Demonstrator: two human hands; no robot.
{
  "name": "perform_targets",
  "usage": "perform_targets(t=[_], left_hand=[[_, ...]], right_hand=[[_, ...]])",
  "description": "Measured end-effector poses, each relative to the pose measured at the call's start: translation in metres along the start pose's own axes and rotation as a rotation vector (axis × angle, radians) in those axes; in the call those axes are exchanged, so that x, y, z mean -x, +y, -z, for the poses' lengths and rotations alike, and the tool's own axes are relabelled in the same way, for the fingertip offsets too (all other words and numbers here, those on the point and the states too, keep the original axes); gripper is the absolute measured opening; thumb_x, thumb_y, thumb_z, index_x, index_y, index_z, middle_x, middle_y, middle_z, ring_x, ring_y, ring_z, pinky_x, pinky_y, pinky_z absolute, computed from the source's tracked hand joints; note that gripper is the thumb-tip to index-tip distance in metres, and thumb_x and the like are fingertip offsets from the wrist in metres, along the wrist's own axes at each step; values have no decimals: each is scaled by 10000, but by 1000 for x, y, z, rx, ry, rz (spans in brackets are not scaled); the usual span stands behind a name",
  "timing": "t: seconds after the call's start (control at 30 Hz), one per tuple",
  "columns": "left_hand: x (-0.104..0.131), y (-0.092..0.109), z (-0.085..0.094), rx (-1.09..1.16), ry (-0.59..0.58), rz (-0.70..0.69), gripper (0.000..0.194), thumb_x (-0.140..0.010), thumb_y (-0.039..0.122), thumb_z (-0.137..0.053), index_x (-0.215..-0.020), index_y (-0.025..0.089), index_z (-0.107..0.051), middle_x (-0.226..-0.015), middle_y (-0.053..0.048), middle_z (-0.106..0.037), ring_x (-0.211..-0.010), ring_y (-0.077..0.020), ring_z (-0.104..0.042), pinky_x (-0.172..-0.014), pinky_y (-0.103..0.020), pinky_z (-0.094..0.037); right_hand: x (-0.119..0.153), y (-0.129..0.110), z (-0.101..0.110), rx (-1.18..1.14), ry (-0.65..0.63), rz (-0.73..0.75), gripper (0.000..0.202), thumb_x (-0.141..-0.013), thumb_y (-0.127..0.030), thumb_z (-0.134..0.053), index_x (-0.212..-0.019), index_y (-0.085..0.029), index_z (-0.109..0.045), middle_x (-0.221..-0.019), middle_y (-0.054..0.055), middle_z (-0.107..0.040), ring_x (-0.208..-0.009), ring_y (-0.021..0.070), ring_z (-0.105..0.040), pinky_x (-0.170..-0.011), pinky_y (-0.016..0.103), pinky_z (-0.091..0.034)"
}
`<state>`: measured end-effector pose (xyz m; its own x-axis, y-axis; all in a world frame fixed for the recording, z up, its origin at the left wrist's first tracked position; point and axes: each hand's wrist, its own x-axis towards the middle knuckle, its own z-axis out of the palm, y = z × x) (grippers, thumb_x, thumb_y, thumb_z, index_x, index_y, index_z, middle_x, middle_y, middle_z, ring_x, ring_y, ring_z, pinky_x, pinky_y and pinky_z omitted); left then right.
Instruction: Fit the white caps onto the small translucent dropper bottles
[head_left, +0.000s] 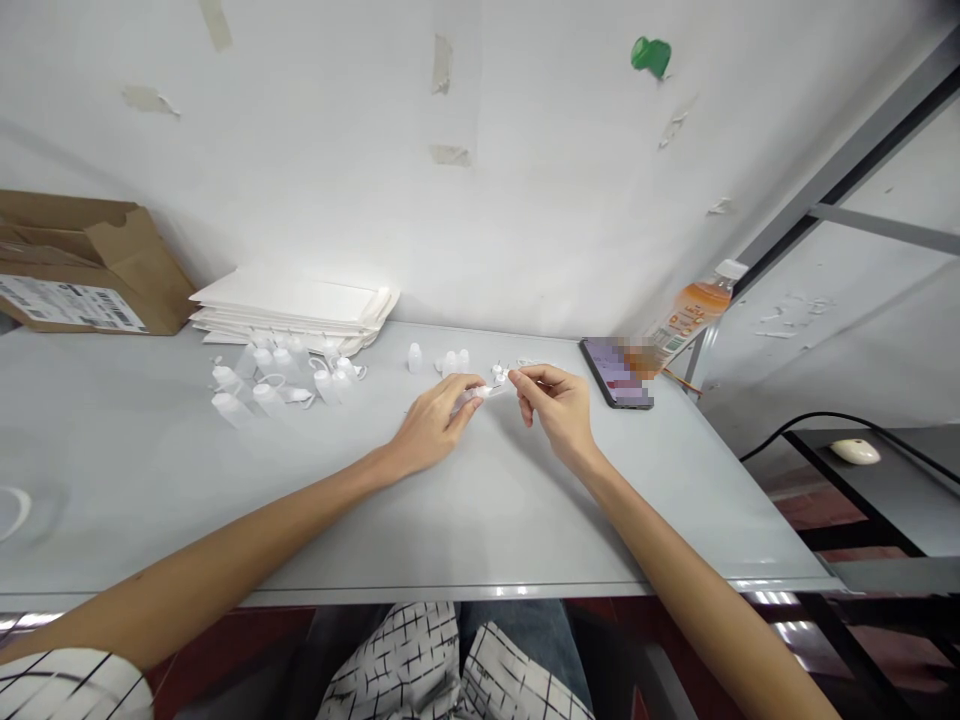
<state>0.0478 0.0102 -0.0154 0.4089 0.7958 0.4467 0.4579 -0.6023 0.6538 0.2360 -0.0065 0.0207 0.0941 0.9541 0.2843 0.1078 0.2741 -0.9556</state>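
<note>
My left hand point(436, 424) is closed around a small translucent white bottle point(466, 399), which lies tilted with its nozzle end toward the right. My right hand point(556, 408) is pinched just right of that nozzle; what its fingertips hold is too small to make out. Small white parts point(500, 373) lie on the table behind the fingertips. Behind my left hand stand a few small white bottles point(415, 358). Several more bottles point(270, 399), some with nozzles or loops attached, are grouped to the left.
The grey table point(480, 520) carries a stack of white sheets point(292, 305) and a cardboard box point(97, 265) at the back left. At the right are a phone point(611, 375) and an orange drink bottle point(686, 315). A white ring point(15, 512) lies far left.
</note>
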Motion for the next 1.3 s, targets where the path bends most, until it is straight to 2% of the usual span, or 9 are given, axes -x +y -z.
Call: perform_targets(t=[0.13,0.23,0.4,0.57,0.7,0.97,1.13,1.3], left_hand=[[0,2,0,10,-5,1,255,-982,352,-435,-1149,203,-556,-1117,-73,-648,-944,-195,-623,-755,-305,-518],[1,4,1,66,-12,17,240,-969,351,-454,-1132,199,-544,-1132,-86,-622,-1039,-214,-605,-692,-273,-533],[1,5,1,79,8,33,248,-971,360,-451,-1140,198,-535,-1126,-92,-611,-1040,-214,-600,-699,-272,-545],[0,5,2,53,28,34,263,-978,367,-438,-1148,196,-539,-1114,-88,-615,-979,-201,-604,-692,-270,-533],[0,5,2,40,56,26,263,-979,365,-434,-1145,191,-541,-1092,-87,-619,-950,-198,-608,-671,-264,-516],[0,9,6,19,79,-12,266,-981,314,-430,-1159,178,-573,-1036,-77,-599,-807,-155,-576,-652,-247,-492],[1,11,7,49,71,-46,236,-959,282,-449,-1091,183,-617,-966,-58,-585,-796,-142,-574,-636,-224,-495],[2,11,6,87,27,-49,219,-926,263,-473,-1041,181,-640,-972,-60,-617,-819,-149,-598,-632,-224,-510]], right_hand=[[-1,1,2,23,-21,-37,313,-764,-452,-763,-664,-168,-677,-410,-56,-446,-380,74,-355,-447,270,-311],[-1,2,3,15,-46,-75,328,-737,-462,-782,-639,-166,-680,-400,-62,-415,-380,71,-330,-428,263,-272],[-3,2,4,-67,-97,-52,262,-763,-413,-763,-705,-161,-720,-477,-34,-518,-419,90,-427,-472,282,-376],[-5,3,6,-223,-132,-121,230,-743,-376,-772,-844,-170,-766,-680,10,-608,-545,114,-540,-501,291,-466],[-5,4,7,-288,-172,-140,236,-723,-357,-779,-881,-182,-767,-779,28,-627,-655,133,-575,-547,306,-523],[-7,4,8,-229,-168,-110,331,-695,-344,-804,-939,-157,-682,-774,31,-684,-594,127,-604,-557,304,-527],[-6,0,10,-169,-281,-81,335,-728,-339,-775,-949,-183,-577,-739,2,-685,-539,120,-601,-568,310,-530],[-5,-1,10,-141,-370,-114,369,-730,-313,-766,-980,-203,-518,-739,-23,-674,-540,113,-600,-582,307,-541]])
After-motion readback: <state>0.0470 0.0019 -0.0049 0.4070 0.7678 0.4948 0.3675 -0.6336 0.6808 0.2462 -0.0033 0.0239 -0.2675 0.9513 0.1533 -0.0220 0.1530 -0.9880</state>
